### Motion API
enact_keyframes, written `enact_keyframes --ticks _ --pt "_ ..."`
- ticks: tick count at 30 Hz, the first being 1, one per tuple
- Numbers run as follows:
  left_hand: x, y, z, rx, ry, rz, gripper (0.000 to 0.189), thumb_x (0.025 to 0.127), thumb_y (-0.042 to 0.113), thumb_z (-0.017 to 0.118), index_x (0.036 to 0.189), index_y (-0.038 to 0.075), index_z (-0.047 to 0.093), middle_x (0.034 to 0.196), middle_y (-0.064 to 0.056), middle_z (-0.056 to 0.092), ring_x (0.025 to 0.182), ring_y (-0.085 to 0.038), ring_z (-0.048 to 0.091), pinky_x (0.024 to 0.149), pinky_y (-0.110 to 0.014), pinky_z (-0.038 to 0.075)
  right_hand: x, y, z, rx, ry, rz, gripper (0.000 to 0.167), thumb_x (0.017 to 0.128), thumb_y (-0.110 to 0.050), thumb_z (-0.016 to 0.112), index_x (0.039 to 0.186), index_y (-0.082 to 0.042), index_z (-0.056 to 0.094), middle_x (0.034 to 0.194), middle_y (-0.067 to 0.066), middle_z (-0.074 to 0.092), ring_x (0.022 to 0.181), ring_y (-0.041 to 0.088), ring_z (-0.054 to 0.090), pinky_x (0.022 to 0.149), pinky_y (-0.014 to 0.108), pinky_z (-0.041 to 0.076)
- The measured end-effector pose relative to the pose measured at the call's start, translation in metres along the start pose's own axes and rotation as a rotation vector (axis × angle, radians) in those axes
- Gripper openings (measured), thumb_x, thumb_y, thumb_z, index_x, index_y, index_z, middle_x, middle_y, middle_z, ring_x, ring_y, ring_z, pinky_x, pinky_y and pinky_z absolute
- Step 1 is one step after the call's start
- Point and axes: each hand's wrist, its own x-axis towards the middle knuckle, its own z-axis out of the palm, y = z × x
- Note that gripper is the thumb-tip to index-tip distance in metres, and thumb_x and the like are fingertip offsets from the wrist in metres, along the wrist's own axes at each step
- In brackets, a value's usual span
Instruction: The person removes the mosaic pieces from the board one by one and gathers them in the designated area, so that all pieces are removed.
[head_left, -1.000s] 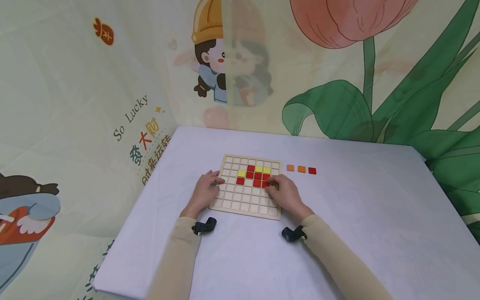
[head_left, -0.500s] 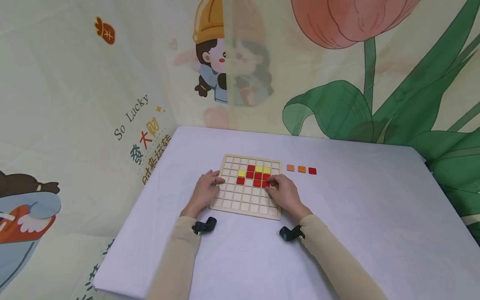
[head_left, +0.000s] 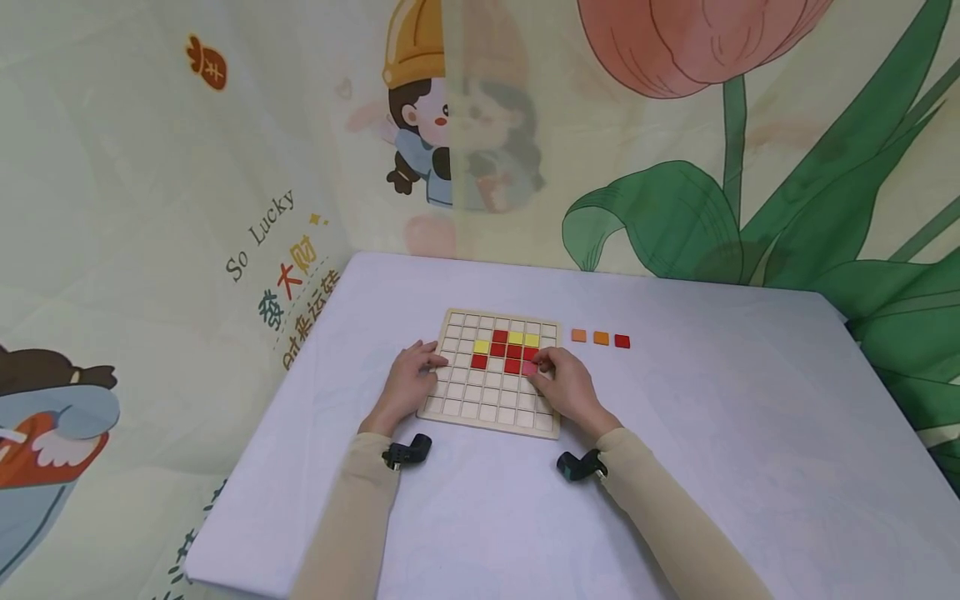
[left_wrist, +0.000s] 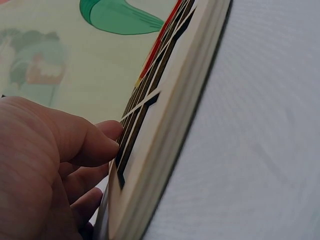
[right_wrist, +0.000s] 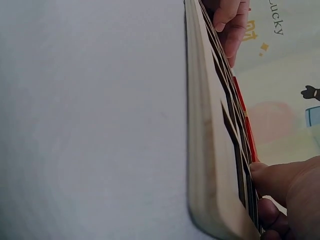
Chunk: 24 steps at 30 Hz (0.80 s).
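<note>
A light wooden grid board (head_left: 480, 396) lies flat on the table, with several red tiles (head_left: 513, 366) and three yellow tiles (head_left: 516, 337) set in its cells. My left hand (head_left: 411, 379) rests at the board's left edge. In the left wrist view its thumb and fingers (left_wrist: 95, 145) touch the edge loosely. At the right side of the board, my right hand (head_left: 568, 385) pinches a square red tile (head_left: 529, 367), which looks pinkish under the light, between thumb and index finger. The right wrist view shows the thumb (right_wrist: 267, 175) low against the board, with that tile mostly hidden.
Right of the board, two orange tiles (head_left: 602, 338) and one red tile (head_left: 622, 342) lie in a row on the white-covered table (head_left: 720, 400). Printed cloth walls (head_left: 510, 233) stand behind and to the left.
Both hands stay almost where they were. The tile at my right fingertips has turned from red to a lighter pinkish look. My right forearm has shifted slightly left.
</note>
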Motion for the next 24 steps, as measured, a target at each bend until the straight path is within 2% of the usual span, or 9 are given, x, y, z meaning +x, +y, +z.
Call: enact_keyframes --ticks 4,9,15,17,24 --pt "0.0004 -0.0005 0.0003 0.009 -0.001 0.002 0.029 0.088 0.000 0.053 0.111 0.005 0.070 0.149 -0.010 0.046 0.147 -0.028 0.024 0.124 -0.039 0.007 -0.0006 0.0003 0.0006 -0.002 0.006 -0.009 0.028 0.088 -0.019 0.073 0.112 -0.009 0.063 0.100 0.005 0.059 0.086 0.021 0.051 0.073 0.031 0.046" --pt "0.0000 -0.0008 0.0003 0.003 0.003 -0.002 0.029 0.088 -0.001 0.053 0.111 0.005 0.070 0.149 -0.010 0.046 0.147 -0.028 0.024 0.124 -0.038 0.006 -0.0020 0.0003 0.0023 0.017 0.033 -0.035 0.027 0.088 -0.017 0.073 0.111 -0.008 0.061 0.106 0.007 0.060 0.094 0.023 0.053 0.084 0.035 0.051" --pt "0.0005 -0.0010 0.0004 0.004 0.002 0.002 0.029 0.088 -0.001 0.053 0.111 0.006 0.070 0.149 -0.010 0.046 0.147 -0.028 0.024 0.124 -0.038 0.007 -0.0031 0.0005 0.0042 0.048 0.055 -0.053 0.027 0.088 -0.013 0.072 0.111 -0.007 0.059 0.111 0.007 0.059 0.103 0.024 0.055 0.093 0.040 0.051" --pt "0.0003 -0.0006 -0.0002 0.003 0.000 0.002 0.029 0.088 -0.001 0.053 0.110 0.006 0.070 0.149 -0.010 0.046 0.147 -0.028 0.024 0.124 -0.038 0.007 -0.0034 0.0005 0.0046 0.057 0.058 -0.059 0.027 0.088 -0.012 0.072 0.111 -0.007 0.059 0.112 0.007 0.060 0.104 0.025 0.056 0.092 0.040 0.051" --pt "0.0003 -0.0008 -0.0005 0.003 -0.002 0.000 0.029 0.088 -0.001 0.053 0.110 0.006 0.071 0.149 -0.010 0.046 0.147 -0.027 0.024 0.124 -0.037 0.007 -0.0034 0.0007 0.0057 0.077 0.045 -0.071 0.026 0.089 -0.009 0.070 0.114 -0.008 0.062 0.112 0.006 0.063 0.091 0.022 0.054 0.075 0.032 0.049"
